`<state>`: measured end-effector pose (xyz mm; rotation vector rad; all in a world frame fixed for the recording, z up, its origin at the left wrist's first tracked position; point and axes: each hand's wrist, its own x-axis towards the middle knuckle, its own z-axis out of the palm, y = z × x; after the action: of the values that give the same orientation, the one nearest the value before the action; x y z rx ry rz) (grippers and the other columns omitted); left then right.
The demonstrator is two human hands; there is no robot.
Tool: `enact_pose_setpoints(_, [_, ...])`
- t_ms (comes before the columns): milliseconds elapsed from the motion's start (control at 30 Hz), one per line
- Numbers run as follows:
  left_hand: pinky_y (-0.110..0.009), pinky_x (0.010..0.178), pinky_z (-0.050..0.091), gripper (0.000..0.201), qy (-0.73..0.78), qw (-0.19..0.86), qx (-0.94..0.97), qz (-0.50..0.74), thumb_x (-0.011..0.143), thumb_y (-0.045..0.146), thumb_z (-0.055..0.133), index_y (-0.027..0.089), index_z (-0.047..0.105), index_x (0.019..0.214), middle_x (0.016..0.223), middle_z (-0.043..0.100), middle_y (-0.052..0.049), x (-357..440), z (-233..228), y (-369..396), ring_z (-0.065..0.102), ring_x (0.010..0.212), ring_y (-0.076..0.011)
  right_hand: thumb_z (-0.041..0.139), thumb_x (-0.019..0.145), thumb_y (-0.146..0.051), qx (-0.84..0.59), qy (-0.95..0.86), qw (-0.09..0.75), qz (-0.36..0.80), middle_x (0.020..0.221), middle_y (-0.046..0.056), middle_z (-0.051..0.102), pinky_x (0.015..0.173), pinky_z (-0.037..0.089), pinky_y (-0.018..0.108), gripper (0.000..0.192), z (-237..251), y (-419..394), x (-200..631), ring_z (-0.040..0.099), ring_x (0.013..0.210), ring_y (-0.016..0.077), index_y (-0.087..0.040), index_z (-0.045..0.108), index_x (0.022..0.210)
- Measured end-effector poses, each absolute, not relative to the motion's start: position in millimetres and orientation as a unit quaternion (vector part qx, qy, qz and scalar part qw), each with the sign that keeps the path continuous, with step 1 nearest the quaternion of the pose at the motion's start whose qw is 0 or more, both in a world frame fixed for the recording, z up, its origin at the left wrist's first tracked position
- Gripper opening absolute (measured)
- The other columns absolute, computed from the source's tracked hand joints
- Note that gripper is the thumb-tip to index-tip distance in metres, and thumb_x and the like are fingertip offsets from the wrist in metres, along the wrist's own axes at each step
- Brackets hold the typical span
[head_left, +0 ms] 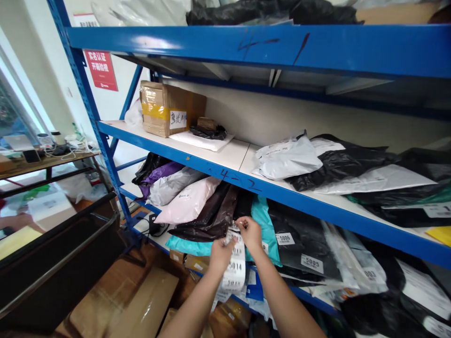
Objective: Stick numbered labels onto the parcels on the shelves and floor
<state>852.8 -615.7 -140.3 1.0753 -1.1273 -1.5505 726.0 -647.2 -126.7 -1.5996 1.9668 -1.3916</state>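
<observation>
Both hands, left hand (221,253) and right hand (249,231), pinch one label strip (235,267) with closed fingers before the teal parcel (262,220).

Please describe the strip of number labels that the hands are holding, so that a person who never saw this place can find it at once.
Look at the blue shelving rack, then at its lower shelf crowded with parcel bags. In front of the teal parcel bag, the left hand and the right hand hold a white label strip that hangs down. Unlike the single stickers on the bags, it carries several printed numbers, one reading 5014.
</observation>
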Motion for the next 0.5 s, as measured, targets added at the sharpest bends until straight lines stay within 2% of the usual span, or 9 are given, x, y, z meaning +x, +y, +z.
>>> enact_pose_setpoints(67, [-0.023,0.046,0.029,0.034,-0.518,0.452,0.417,-0.595,0.065,0.044,0.066,0.016,0.057,0.048,0.044,0.045,0.003,875,-135,-600,0.038,0.045,-0.0104,0.055,0.067,-0.025,-0.548,0.691,0.099,-0.461,0.059,0.003,0.059,0.059,0.045,0.034,0.008,-126,-643,724,0.057,0.058,0.0213,-0.02,0.062,0.064])
enact_pose_setpoints(100, [-0.023,0.049,0.031,0.034,-0.565,0.465,0.398,-0.554,0.07,0.042,0.063,0.016,0.056,0.049,0.048,0.046,0.002,887,-132,-595,0.041,0.049,-0.0111,0.057,0.064,-0.023,-0.549,0.697,0.089,-0.453,0.06,0.003,0.059,0.058,0.045,0.035,0.008,-122,-642,724,0.057,0.057,0.0221,-0.021,0.064,0.069])
enact_pose_setpoints(167, [-0.024,0.061,0.038,0.036,-0.613,0.504,0.368,-0.485,0.078,0.041,0.054,0.016,0.058,0.052,0.063,0.053,-0.002,907,-125,-593,0.049,0.064,-0.0147,0.06,0.061,-0.019,-0.549,0.704,0.06,-0.447,0.075,0.006,0.062,0.064,0.046,0.038,0.03,-107,-643,724,0.06,0.067,0.0251,-0.021,0.066,0.09])
enact_pose_setpoints(233, [-0.026,0.068,0.041,0.033,-0.588,0.532,0.37,-0.483,0.08,0.042,0.05,0.016,0.063,0.063,0.076,0.059,-0.005,917,-123,-606,0.053,0.074,-0.0173,0.056,0.066,-0.016,-0.594,0.67,0.052,-0.442,0.097,0.01,0.062,0.078,0.045,0.04,0.043,-87,-649,728,0.06,0.089,0.0267,-0.023,0.061,0.108])
enact_pose_setpoints(267, [-0.026,0.067,0.042,0.031,-0.553,0.537,0.378,-0.513,0.078,0.043,0.052,0.016,0.065,0.072,0.079,0.061,-0.005,916,-125,-615,0.054,0.074,-0.0174,0.051,0.069,-0.016,-0.636,0.639,0.079,-0.426,0.102,0.009,0.062,0.084,0.043,0.039,0.041,-78,-653,731,0.058,0.096,0.0255,-0.024,0.061,0.109])
enact_pose_setpoints(333, [-0.024,0.059,0.041,0.035,-0.476,0.531,0.383,-0.587,0.068,0.047,0.063,0.015,0.066,0.083,0.072,0.061,-0.003,906,-134,-636,0.052,0.063,-0.0149,0.043,0.076,-0.015,-0.711,0.576,0.172,-0.364,0.092,0.005,0.067,0.083,0.045,0.036,0.033,-66,-663,737,0.061,0.09,0.022,-0.023,0.068,0.095])
enact_pose_setpoints(433, [-0.022,0.048,0.032,0.039,-0.406,0.535,0.39,-0.63,0.059,0.052,0.067,0.014,0.064,0.068,0.052,0.051,0.003,879,-152,-656,0.041,0.048,-0.0095,0.047,0.078,-0.022,-0.729,0.555,0.267,-0.297,0.067,0.002,0.069,0.067,0.048,0.032,0.024,-65,-669,743,0.063,0.066,0.0191,-0.021,0.07,0.074])
enact_pose_setpoints(500, [-0.021,0.046,0.028,0.042,-0.387,0.548,0.406,-0.621,0.058,0.055,0.067,0.014,0.057,0.054,0.045,0.044,0.005,863,-160,-661,0.036,0.046,-0.0077,0.057,0.075,-0.028,-0.722,0.56,0.271,-0.304,0.07,0.003,0.07,0.066,0.048,0.03,0.016,-73,-668,744,0.064,0.068,0.0194,-0.02,0.07,0.072])
